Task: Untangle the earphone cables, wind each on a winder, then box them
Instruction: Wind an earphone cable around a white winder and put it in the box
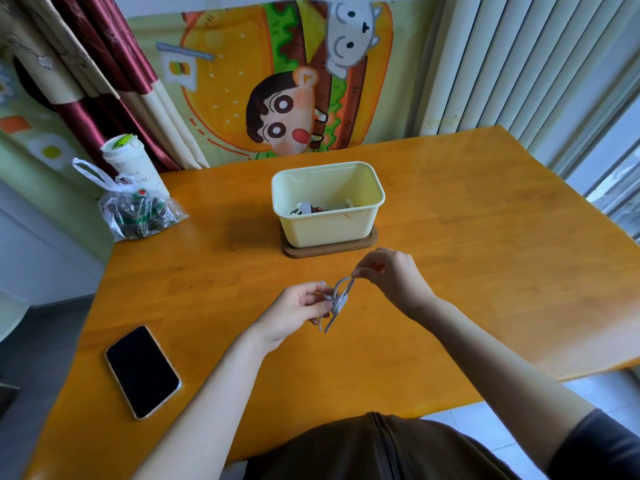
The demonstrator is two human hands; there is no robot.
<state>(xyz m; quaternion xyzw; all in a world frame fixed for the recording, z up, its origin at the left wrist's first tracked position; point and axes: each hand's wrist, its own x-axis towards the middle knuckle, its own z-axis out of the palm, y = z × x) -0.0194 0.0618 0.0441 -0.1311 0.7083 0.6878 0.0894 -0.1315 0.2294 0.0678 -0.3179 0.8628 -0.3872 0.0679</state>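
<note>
Plainly, everything hangs on the short grey earphone cable [338,303], held up off the table [485,254] between the two hands. The left hand [298,311] grips the thick, bunched middle of it, fingers curled in from the left side. The right hand [394,277] pinches the top of a loop between thumb and fingertip, up and to the right of the bunch. The cable's long line therefore runs on a slant, from a loose tail hanging below the left hand's fingers, up through the bunch, to the right hand's pinch. Whether the thick part is wrapped on a winder or only knotted on itself I cannot tell, as it is small and a little blurred.

My guess is that this one is being wound or freed, not yet boxed. If the loop is to be drawn out or laid round, the pull should follow that slant, up and away to the right, while the left hand keeps the bunch steady. A sideways tug would likely tighten it.

Straight beyond the hands, further across the table, stands the pale yellow box [325,230], open on a brown base [372,242], with some small things [306,208] already lying in the bottom. The right hand is the nearer to it, just short of its front edge. A dark phone [142,372] lies well apart on the left.
</note>
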